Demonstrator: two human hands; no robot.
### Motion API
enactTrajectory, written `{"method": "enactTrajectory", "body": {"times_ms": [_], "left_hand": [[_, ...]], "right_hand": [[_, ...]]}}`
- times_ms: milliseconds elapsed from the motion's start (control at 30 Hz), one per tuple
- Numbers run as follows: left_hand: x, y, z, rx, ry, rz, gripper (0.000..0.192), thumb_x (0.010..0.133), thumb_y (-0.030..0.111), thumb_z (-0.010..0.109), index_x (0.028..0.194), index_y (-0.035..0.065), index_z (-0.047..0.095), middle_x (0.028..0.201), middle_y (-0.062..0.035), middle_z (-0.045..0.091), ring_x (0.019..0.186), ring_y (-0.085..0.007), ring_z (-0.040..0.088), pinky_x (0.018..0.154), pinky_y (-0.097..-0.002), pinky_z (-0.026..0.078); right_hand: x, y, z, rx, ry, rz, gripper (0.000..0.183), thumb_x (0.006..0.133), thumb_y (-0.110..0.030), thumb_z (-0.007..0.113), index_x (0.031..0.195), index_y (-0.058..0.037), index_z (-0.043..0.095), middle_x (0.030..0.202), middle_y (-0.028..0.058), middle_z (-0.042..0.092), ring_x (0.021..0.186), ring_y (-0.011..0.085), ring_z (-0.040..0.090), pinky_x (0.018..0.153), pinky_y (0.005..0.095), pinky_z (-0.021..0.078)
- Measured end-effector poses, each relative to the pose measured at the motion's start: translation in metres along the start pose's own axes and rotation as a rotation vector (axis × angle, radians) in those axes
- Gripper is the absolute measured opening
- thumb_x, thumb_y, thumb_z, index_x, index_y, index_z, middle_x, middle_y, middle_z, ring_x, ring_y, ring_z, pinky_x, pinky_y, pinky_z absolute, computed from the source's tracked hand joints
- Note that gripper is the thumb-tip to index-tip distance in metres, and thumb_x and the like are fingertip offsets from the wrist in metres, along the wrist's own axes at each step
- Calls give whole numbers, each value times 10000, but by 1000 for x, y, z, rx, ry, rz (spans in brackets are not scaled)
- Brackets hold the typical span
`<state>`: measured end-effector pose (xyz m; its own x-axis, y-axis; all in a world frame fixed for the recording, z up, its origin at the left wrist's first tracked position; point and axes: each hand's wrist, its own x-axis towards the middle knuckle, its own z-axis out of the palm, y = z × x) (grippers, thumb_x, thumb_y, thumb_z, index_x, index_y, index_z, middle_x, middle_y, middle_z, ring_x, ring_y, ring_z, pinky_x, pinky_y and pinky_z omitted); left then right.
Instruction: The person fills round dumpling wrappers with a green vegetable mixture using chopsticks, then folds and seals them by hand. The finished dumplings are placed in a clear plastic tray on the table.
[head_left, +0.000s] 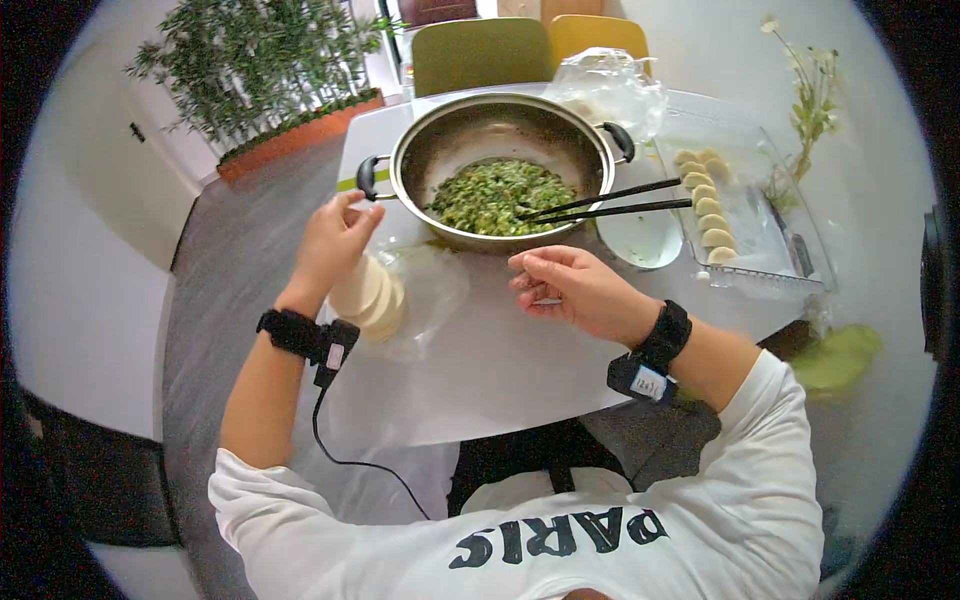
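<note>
My left hand (335, 240) is raised beside the black left handle of a steel pot (405, 202), its fingers curled; whether it touches the handle is unclear. Below it lies a stack of round dough wrappers (375, 304) on clear plastic. Chopped green filling (502, 196) fills the pot's bottom, and black chopsticks (637, 201) rest in it over the right rim. In front of the pot, above the table, my right hand (559, 289) holds nothing visible, thumb near the bent fingers. A row of folded dumplings (709, 214) lies in a clear plastic tray (757, 279) at the right.
A white bowl (641, 244) stands between the pot and the tray. Behind the pot's right handle is a crumpled plastic bag (611, 90). Chairs (480, 56) stand across the white table (480, 390). A cable (360, 463) hangs from the left wrist strap.
</note>
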<state>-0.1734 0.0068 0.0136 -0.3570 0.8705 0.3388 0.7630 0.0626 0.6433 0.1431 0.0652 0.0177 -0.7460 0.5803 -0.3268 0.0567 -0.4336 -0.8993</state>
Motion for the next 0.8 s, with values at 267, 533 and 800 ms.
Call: {"method": "enactTrajectory", "body": {"times_ms": [267, 533, 800], "left_hand": [[75, -18, 28, -156, -89, -228, 320, 852, 287, 642, 983, 1, 588, 693, -17, 567, 571, -94, 550, 477, -247, 452], [46, -3, 17, -313, -108, -263, 165, 824, 165, 618, 886, 14, 591, 629, 30, 511, 495, -51, 476, 439, -224, 415], [23, 8, -11, -149, -65, -187, 396, 856, 263, 665, 1097, -45, 601, 699, 5, 559, 591, -87, 531, 539, -257, 447]], "right_hand": [[13, 1, -32, 257, 191, -78, 235, 959, -316, 546, 963, -83, 577, 832, 20, 599, 745, 128, 592, 699, 283, 526], [17, 1, -37, 215, 255, -193, 205, 953, -266, 548, 856, -85, 562, 763, 3, 570, 655, 100, 547, 600, 252, 481], [0, -10, -32, 208, 283, -139, 218, 943, -235, 557, 778, -97, 592, 724, -1, 588, 663, 106, 568, 641, 264, 490]]}}
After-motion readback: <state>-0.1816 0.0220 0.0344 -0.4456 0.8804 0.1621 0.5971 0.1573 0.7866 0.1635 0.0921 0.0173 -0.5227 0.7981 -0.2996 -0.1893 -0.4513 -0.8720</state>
